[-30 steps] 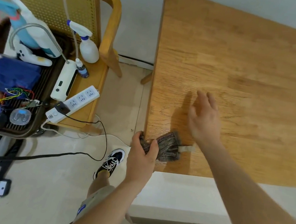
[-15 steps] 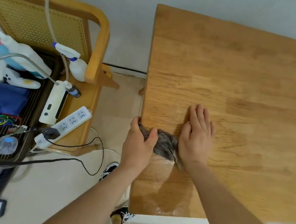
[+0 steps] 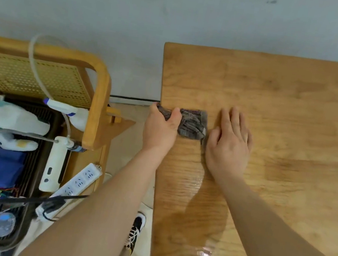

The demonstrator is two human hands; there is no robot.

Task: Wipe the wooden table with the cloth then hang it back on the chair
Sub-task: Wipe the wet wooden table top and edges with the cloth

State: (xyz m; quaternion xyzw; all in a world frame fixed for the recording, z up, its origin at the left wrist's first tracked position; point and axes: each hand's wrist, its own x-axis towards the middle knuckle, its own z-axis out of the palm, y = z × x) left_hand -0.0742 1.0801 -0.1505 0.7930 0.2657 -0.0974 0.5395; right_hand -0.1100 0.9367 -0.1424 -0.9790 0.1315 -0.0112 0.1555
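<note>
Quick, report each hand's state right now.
Left hand: closed, gripping the crumpled grey-brown cloth at the left edge of the light wooden table.
Right hand: open, fingers straight, palm down on the table, holding nothing.

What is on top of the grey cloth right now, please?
Only the left hand, gripping the cloth's left end at the wooden table's edge; the right hand lies flat beside it. The cloth inside that grip is hidden.

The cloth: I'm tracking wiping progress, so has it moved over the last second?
Yes. The cloth, in the left hand, slid along the left edge of the table, from its near corner toward the wall.
</note>
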